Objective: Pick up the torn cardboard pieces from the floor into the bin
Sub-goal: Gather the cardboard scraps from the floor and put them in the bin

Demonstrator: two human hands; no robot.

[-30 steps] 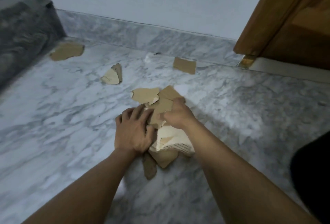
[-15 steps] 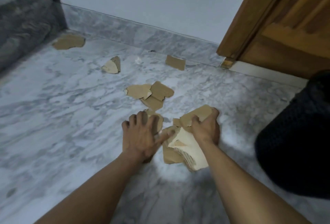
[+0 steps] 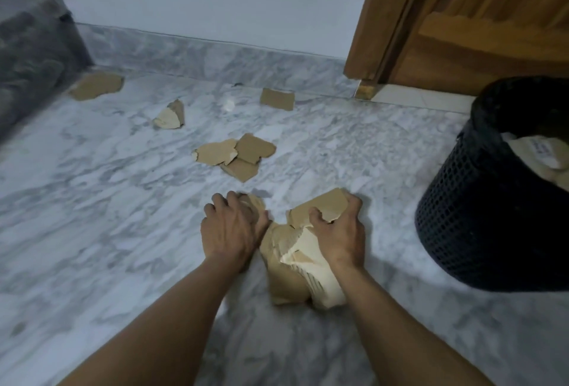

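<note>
My right hand [image 3: 340,233] grips a bundle of torn cardboard pieces [image 3: 292,268], brown and cream, held low over the marble floor. My left hand [image 3: 231,228] presses on a small brown piece [image 3: 257,204] at the bundle's left side. The black mesh bin [image 3: 480,216] stands to the right, with cardboard inside. Loose pieces lie further out: a cluster of three [image 3: 237,154], a folded cream piece [image 3: 171,116], a rectangular piece [image 3: 277,99] by the skirting, and a larger piece [image 3: 97,85] at far left.
A wooden door and frame [image 3: 455,22] rise behind the bin. A white wall with a marble skirting [image 3: 215,59] closes the far side. A dark grey marble step [image 3: 27,56] stands at the left. A small white scrap [image 3: 229,105] lies near the skirting.
Both hands have drawn the gathered bundle back from the cluster and to the right, toward the bin, which has come into view. Three pieces stayed behind on the floor.
</note>
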